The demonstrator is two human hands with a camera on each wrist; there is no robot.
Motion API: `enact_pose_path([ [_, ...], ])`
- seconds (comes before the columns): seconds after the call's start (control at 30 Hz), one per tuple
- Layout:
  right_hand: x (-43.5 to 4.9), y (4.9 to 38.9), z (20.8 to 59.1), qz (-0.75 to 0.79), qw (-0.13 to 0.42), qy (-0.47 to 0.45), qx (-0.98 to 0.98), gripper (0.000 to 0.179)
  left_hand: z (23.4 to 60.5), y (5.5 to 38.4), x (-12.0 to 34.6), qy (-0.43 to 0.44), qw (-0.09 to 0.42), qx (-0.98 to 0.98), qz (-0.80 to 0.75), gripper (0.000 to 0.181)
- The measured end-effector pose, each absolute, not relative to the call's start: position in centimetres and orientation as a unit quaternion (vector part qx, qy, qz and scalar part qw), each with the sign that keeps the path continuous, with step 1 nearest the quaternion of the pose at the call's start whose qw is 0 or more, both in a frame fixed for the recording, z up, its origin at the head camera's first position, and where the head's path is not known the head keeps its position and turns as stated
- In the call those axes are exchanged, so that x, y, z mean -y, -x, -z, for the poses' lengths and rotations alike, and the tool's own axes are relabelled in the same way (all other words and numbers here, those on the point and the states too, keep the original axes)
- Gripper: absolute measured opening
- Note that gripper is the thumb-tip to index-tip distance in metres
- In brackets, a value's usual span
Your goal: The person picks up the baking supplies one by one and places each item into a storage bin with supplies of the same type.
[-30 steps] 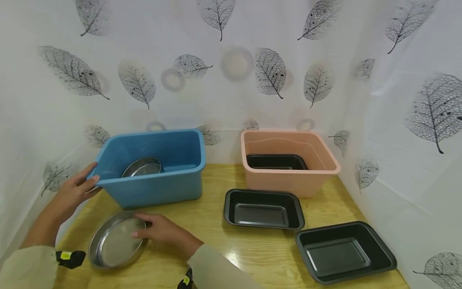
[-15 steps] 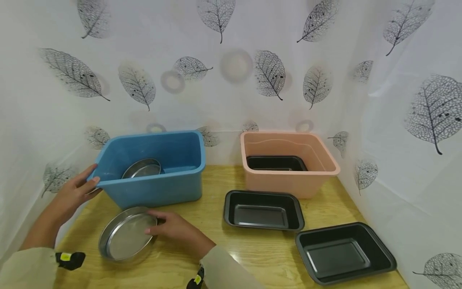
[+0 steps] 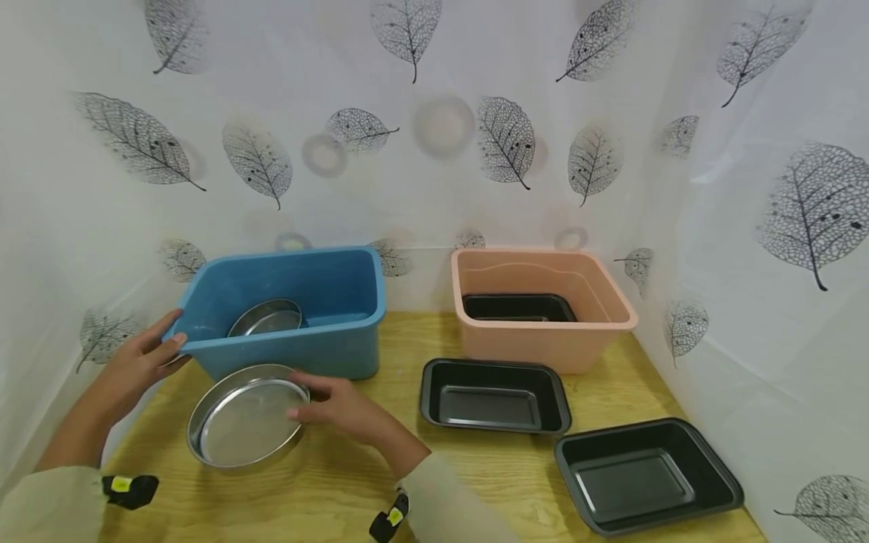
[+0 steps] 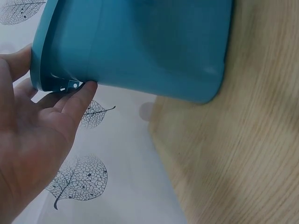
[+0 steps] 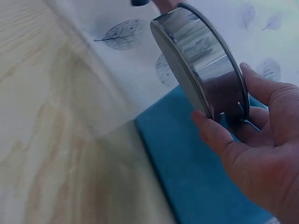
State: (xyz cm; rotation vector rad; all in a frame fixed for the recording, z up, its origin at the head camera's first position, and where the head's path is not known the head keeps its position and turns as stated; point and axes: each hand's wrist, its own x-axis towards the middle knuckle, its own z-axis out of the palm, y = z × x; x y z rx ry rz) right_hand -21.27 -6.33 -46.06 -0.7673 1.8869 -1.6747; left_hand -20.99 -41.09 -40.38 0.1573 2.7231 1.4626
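A round metal cake pan (image 3: 251,422) is held by its right edge in my right hand (image 3: 346,407), raised off the table in front of the blue bin (image 3: 292,351). In the right wrist view, thumb and fingers pinch the side wall of the cake pan (image 5: 210,60). My left hand (image 3: 139,358) grips the left rim of the blue bin, thumb on top. The left wrist view shows that hand (image 4: 42,126) with its fingers under the rim of the bin (image 4: 140,46). Inside the bin leans another round metal pan (image 3: 268,317), partly hidden by the front wall.
A pink bin (image 3: 543,347) at the back right holds a dark loaf pan (image 3: 519,305). In front of it lie a dark loaf pan (image 3: 495,407) and, farther right, another loaf pan (image 3: 631,483). A leaf-patterned white curtain (image 3: 434,204) surrounds the wooden table (image 3: 407,332).
My right hand has lifted the cake pan off the table and moved it right and toward the blue bin. The left hand has stayed on the bin's rim.
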Motion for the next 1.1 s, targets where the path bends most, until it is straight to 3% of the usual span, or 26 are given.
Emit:
enact_pose_path([
  [0.27,5.6,21.4,42.4,0.63,0.245,0.314,-0.666,0.06,40.4,21.1,41.2,-0.053,0.02,-0.872,-0.486,0.069],
  [0.73,5.6,23.8,36.7,0.599,0.189,0.363,-0.688,0.063,40.4,21.2,41.4,-0.033,0.022,-0.88,-0.473,0.068],
  [1.1,6.0,26.9,35.0,0.638,0.178,0.315,-0.68,0.065,40.9,20.9,41.5,-0.081,0.014,-0.829,-0.553,0.068],
])
